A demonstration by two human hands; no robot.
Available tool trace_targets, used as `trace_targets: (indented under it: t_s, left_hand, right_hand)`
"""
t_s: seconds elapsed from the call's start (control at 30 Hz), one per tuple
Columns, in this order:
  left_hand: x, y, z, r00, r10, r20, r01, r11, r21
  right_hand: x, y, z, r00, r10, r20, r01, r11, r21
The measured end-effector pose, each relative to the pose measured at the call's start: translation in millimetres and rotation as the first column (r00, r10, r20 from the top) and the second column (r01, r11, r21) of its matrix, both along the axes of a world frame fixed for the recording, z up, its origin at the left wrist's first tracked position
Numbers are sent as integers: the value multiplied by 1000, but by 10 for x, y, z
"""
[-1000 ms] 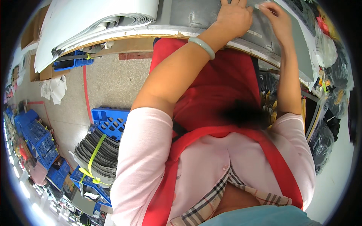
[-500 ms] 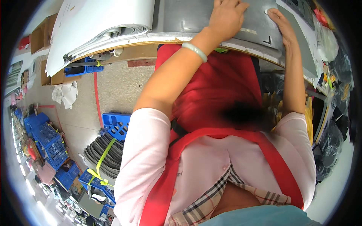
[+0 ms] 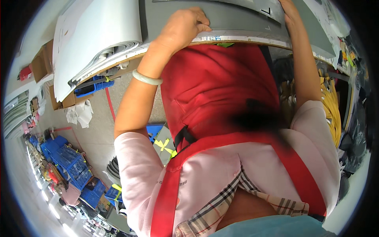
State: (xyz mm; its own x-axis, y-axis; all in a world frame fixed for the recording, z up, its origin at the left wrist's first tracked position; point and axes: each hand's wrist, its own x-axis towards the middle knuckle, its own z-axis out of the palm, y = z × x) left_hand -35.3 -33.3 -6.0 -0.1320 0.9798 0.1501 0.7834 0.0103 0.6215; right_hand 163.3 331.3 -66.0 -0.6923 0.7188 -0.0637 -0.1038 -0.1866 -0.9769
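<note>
My left hand [image 3: 184,27] is over the worktable's front edge, its fingers curled and thumb pressed in. The fingertips rest close to the front edge of a flat dark grey sheet [image 3: 229,21]; what they pinch, if anything, is hidden. A shiny grey semi-clear plastic sheet [image 3: 252,8] with a black corner mark lies above it, its near edge bowed and partly outside the picture. My right hand [image 3: 289,11] grips this plastic sheet at its right end; some of its fingers are cut off by the top of the picture.
A thick stack of curled white sheets [image 3: 98,27] overhangs the worktable [image 3: 252,40] at the left. Blue crates [image 3: 73,162] and a cardboard box [image 3: 42,61] stand on the floor at the left. Yellow material [image 3: 329,106] hangs below the table at the right.
My left hand has moved left and nearer the table edge. The plastic sheet has shifted away from me, baring the dark grey sheet beneath. My right hand has moved up with it.
</note>
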Motion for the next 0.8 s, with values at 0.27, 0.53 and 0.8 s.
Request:
trace_targets:
  t_s: [0.27, 0.53, 0.8]
  left_hand:
    - [-3, -78, 34, 999, 27, 43, -28, 1000, 7]
    - [-123, -68, 21, 987, 28, 160, -12, 995, -101]
    - [-34, -90, 10, 1000, 30, 4, -30, 999, -24]
  right_hand:
    - [71, -6, 1, 1000, -6, -3, 6, 1000, 27]
    - [23, -111, 47, 999, 22, -38, -23, 1000, -15]
    - [42, -151, 46, 999, 19, -42, -18, 1000, 19]
